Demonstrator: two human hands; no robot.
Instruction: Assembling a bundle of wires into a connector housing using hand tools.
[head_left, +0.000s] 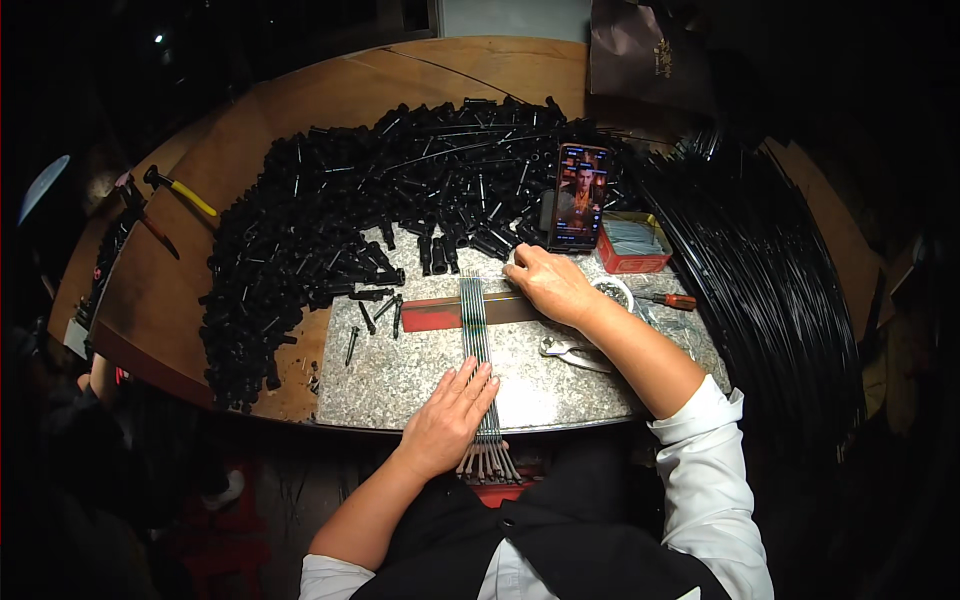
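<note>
A bundle of thin dark rods or cables (474, 316) lies side by side across a flat red-and-brown strip (430, 314), pale ends fanned out past the table's near edge. My left hand (447, 418) rests over the bundle's lower part with fingers together; a bit of skin shows beyond the bundle's right side, apparently the thumb beneath. Farther up, my right hand (553, 285) is closed, its fingertips beside the bundle's far end and the nearest black tubular parts (438, 255). What the fingertips pinch, if anything, is hidden.
A large heap of black tubular parts (300, 220) covers the back and left. Upright stands a phone (579, 200), beside a red box (636, 262) of thin pieces. Pliers (575, 353), a screwdriver (672, 299) and a white cup (613, 291) lie right, near many long black rods (770, 290). A yellow-handled hammer (190, 196) is left.
</note>
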